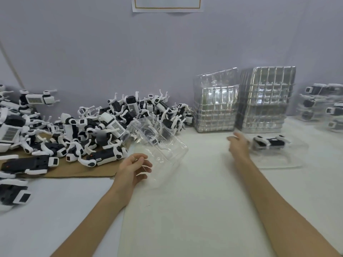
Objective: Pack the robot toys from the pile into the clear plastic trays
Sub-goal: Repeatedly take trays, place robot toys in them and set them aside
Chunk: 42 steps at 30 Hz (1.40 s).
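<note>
Left hand (132, 168) grip clamped tilted clear tray (159, 143) beside toy pile (96, 127), surface (194, 210) left edge. Right hand (239, 145) grip apart, blurred, near packed tray (278, 158).

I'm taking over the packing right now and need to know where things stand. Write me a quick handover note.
Left hand grips a clear tray, tilted, apparently empty, in front of the pile of robot toys.
Right hand is open, holding nothing, beside a filled tray with one robot toy; it is blurred, so contact is unclear.
Two stacks of empty trays stand by the wall; more packed trays sit far right.
Done: several trays packed. To do: fill the held tray, then work through the pile.
</note>
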Tool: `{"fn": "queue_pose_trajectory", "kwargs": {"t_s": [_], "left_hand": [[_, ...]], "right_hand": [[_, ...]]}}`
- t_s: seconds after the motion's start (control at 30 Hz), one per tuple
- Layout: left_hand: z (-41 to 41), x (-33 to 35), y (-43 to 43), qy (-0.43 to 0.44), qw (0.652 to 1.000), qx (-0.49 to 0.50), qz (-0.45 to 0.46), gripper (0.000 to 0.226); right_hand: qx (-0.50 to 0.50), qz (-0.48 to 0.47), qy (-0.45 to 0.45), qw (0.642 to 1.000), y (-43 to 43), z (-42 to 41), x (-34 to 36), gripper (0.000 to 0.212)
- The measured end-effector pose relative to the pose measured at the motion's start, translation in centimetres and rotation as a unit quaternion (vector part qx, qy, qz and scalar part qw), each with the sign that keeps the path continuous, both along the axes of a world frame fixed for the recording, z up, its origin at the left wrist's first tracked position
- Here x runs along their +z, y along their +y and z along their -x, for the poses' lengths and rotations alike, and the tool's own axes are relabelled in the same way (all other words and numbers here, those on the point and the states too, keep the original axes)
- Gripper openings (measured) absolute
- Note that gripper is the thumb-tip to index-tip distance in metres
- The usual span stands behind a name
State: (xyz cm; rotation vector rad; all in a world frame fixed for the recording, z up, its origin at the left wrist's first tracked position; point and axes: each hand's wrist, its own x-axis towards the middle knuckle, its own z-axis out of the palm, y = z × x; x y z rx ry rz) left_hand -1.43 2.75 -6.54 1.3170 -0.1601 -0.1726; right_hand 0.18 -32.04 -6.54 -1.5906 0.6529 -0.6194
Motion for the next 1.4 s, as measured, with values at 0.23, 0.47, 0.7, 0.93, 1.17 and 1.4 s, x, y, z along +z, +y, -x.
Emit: {"fn": "queue_pose_trajectory", "kwargs": {"t_s": [0.23,0.47,0.7,0.93,1.17,1.4], "left_hand": [[-0.1,0.0,-0.1,-0.003,1.000,-0.002,-0.009,0.014],[0.0,0.0,-0.1,-0.002,1.000,-0.013,-0.015,0.013],[0.2,-0.1,-0.2,-0.038,0.994,-0.059,-0.079,0.010],[-0.7,-0.1,-0.1,0.001,0.999,-0.032,-0.038,0.022],[-1.2,0.6,1.2,0.141,0.973,-0.052,0.177,0.057],[0.1,0.7,-0.8,0.136,0.980,-0.093,0.116,0.057]], "right_hand": [[-0.186,-0.128,-0.056,0.973,-7.1,3.4,0.0,0.042],[0.071,0.162,-0.072,0.982,3.9,3.0,3.2,0.020],[0.316,0.387,-0.142,0.854,13.5,5.6,3.0,0.026],[0.242,0.457,-0.205,0.831,13.2,5.5,2.5,0.037],[0.159,0.494,-0.240,0.820,10.6,4.5,2.9,0.040],[0.326,0.318,-0.168,0.875,10.8,4.9,2.9,0.057]]}}
